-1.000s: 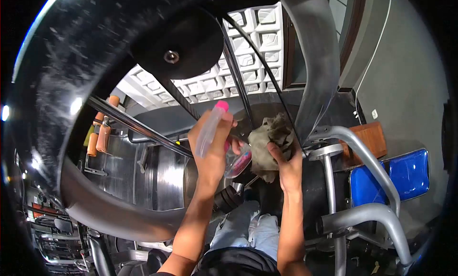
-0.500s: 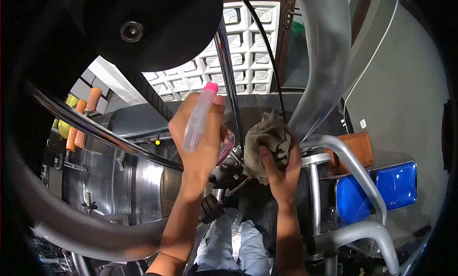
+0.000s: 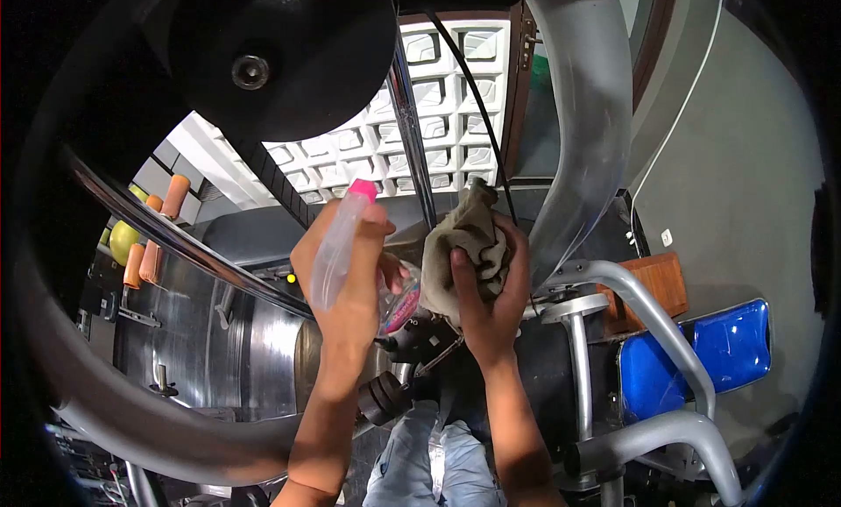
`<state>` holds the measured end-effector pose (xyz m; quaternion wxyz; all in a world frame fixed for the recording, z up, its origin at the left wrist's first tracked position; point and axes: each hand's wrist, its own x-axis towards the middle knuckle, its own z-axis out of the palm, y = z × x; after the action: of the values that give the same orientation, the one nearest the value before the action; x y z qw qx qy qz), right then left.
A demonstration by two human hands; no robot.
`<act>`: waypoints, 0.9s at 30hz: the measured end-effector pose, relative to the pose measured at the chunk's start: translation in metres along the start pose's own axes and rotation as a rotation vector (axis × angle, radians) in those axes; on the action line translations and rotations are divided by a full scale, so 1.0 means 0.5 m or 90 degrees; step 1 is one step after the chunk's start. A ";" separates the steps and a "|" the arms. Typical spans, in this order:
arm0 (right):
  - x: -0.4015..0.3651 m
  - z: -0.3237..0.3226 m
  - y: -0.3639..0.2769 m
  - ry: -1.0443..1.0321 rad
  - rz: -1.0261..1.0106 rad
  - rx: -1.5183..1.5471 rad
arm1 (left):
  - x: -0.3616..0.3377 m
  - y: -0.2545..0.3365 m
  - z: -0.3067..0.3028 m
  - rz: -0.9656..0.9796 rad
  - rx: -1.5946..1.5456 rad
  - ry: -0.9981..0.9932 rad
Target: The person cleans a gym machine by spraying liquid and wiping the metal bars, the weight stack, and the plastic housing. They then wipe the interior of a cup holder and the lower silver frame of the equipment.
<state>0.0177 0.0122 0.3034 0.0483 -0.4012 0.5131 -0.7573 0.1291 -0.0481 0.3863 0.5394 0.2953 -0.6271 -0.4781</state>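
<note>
My left hand [image 3: 346,270] is wrapped round the neck of a clear spray bottle [image 3: 340,248], whose pink nozzle points away from me. Part of the bottle's body, with a pink label, shows below my fingers. Close by on the right, my right hand [image 3: 492,297] grips a crumpled grey-brown cloth [image 3: 464,240], thumb across its front. The cloth is just right of the bottle, a small gap apart. Behind the two hands runs a chrome guide rod [image 3: 412,130], with a black cable [image 3: 477,91] to its right.
A thick grey machine frame tube [image 3: 583,113] rises at right, and a large black pulley disc [image 3: 280,51] hangs upper left. Silver bars [image 3: 644,310] and a blue seat [image 3: 727,345] stand on the right. Black weights [image 3: 384,397] are below my hands.
Both hands have shifted slightly left in view, the spray bottle and cloth moving with them. The bottle's pink nozzle sits lower, and more of its labelled body shows.
</note>
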 end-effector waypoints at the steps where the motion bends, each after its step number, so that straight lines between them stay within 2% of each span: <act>1: 0.012 0.005 0.000 -0.001 -0.030 -0.016 | -0.003 0.002 -0.007 -0.007 -0.004 -0.010; 3: 0.036 0.016 -0.002 -0.005 -0.063 -0.030 | -0.009 0.002 -0.018 -0.010 -0.009 -0.016; 5: 0.068 0.028 -0.018 -0.049 -0.171 -0.062 | -0.013 -0.002 -0.028 -0.016 -0.006 -0.033; 6: 0.087 0.041 -0.022 -0.051 -0.176 -0.059 | -0.015 -0.004 -0.031 -0.012 -0.006 -0.030; 8: 0.121 0.075 -0.033 -0.024 -0.267 -0.043 | -0.017 -0.007 -0.032 -0.007 -0.010 -0.035; 10: 0.148 0.090 -0.047 -0.010 -0.248 -0.074 | -0.022 -0.001 -0.031 -0.009 -0.011 -0.029; 12: 0.180 0.107 -0.034 -0.017 -0.327 -0.139 | -0.022 0.005 -0.033 -0.007 -0.008 -0.023; 14: 0.185 0.115 -0.022 0.009 -0.337 -0.126 | -0.023 0.010 -0.035 -0.019 -0.017 -0.012; 16: 0.164 0.102 -0.032 -0.024 -0.290 -0.127 | -0.023 0.009 -0.042 -0.013 -0.011 -0.019; 17: 0.150 0.100 -0.026 -0.019 -0.288 -0.150 | -0.021 0.008 -0.044 -0.011 -0.014 -0.023; 18: 0.135 0.095 -0.001 -0.032 -0.224 -0.177 | -0.021 0.007 -0.046 -0.006 -0.012 -0.024; 21: 0.104 0.077 0.038 -0.052 -0.190 -0.272 | -0.022 0.010 -0.039 0.007 -0.037 -0.030; 25: 0.148 0.092 -0.018 -0.020 -0.251 -0.136 | -0.025 0.013 -0.039 -0.009 -0.049 -0.056; 26: 0.167 0.109 -0.026 0.026 -0.283 -0.150 | -0.026 0.015 -0.039 -0.018 -0.059 -0.054; 27: 0.180 0.125 -0.033 0.037 -0.263 -0.118 | -0.026 0.016 -0.038 -0.027 -0.068 -0.051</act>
<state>0.0035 -0.0697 0.3768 -0.1597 -0.4781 0.4890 -0.7119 0.1519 -0.0391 0.3876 0.5183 0.2599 -0.6156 -0.5337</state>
